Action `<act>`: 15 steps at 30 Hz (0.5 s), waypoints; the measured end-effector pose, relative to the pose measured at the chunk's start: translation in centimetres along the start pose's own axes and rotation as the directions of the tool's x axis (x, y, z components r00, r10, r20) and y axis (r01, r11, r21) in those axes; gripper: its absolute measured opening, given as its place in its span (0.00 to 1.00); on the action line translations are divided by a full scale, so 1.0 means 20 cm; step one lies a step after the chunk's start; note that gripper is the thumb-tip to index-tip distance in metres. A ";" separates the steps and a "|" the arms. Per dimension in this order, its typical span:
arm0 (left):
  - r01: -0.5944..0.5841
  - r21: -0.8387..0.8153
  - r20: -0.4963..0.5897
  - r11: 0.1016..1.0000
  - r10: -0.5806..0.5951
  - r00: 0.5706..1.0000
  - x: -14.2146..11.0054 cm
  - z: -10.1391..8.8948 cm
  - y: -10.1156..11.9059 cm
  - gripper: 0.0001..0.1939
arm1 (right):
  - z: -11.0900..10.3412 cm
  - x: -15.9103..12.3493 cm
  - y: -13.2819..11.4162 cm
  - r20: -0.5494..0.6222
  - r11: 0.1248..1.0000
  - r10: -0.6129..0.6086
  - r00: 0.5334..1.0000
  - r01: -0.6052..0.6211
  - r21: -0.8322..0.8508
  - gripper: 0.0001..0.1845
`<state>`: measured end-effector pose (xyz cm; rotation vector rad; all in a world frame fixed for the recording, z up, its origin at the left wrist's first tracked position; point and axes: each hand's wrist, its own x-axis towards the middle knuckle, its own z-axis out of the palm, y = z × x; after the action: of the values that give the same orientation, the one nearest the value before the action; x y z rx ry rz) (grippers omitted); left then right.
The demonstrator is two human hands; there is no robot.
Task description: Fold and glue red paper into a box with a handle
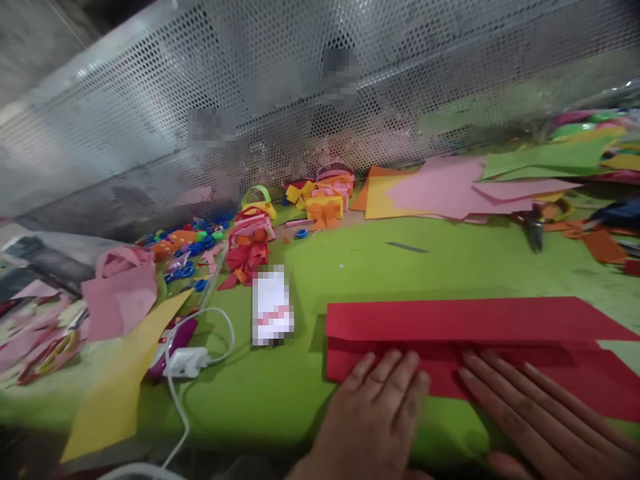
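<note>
We press both palms flat on one folded red sheet (465, 333) lying on the green table (350, 267) right before us: our left hand (373, 417) with fingers spread on its near edge, our right hand (545, 417) stretched long beside it, neither gripping. Leftward lie one white charger (187, 362) and one yellow sheet (120, 387). Farther off, one pair of scissors (535, 230), several pink sheets (450, 190).

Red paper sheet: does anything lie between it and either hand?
Nothing visible does. Both hands lie flat on the red paper sheet, left hand on its near left part, right hand further right, fingers spread along the fold. The scissors and white charger lie apart from it.
</note>
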<state>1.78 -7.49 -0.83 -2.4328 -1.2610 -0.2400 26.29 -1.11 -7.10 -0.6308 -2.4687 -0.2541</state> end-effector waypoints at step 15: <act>0.168 -0.139 -0.099 0.976 -0.182 0.978 0.03 -0.10 -0.12 0.35 | -0.09 0.13 0.00 -0.042 0.990 -0.059 0.997 0.053 -0.134 0.32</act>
<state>0.29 -6.56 1.85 -2.3774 -1.4517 -0.5156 25.39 -0.70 -4.10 -0.6045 -2.4428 -0.4525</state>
